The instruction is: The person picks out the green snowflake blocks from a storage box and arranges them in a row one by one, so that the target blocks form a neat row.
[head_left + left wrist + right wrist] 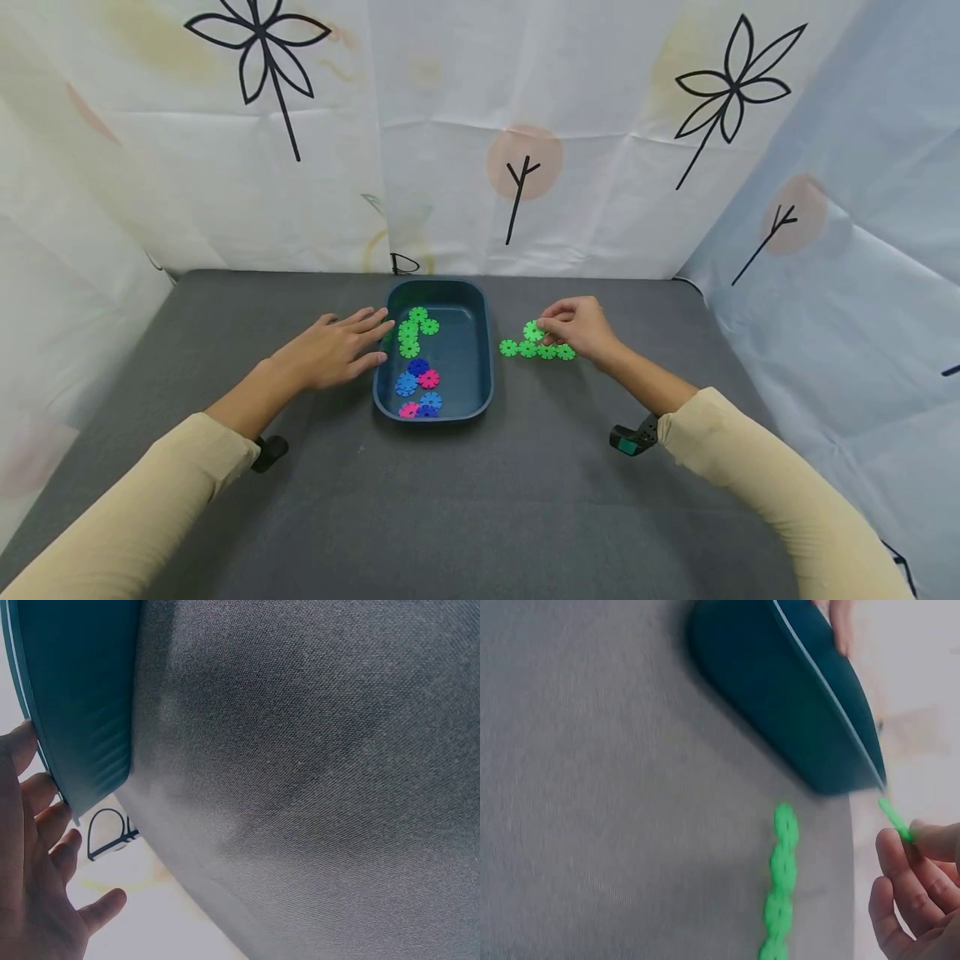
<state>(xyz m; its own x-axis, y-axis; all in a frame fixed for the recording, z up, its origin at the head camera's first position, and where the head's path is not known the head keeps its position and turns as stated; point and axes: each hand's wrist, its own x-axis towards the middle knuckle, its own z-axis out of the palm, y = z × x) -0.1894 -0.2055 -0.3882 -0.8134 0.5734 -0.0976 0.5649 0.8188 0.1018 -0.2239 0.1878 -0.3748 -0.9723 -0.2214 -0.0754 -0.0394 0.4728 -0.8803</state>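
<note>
My right hand pinches a green notched plastic disc between thumb and fingertips, seen edge-on in the right wrist view. Just below it, a row of several green discs lies on the table right of the tray. The dark blue tray stands at the middle, its long side toward each hand. Fingers spread, my left hand rests its fingertips at the tray's left rim. Inside the tray, green discs sit in the far left part, with blue discs and pink discs nearer me.
A grey cloth-covered table extends around the tray. White printed curtains enclose the back and both sides. Each wrist wears a dark band, with the right wristband hanging below the sleeve cuff.
</note>
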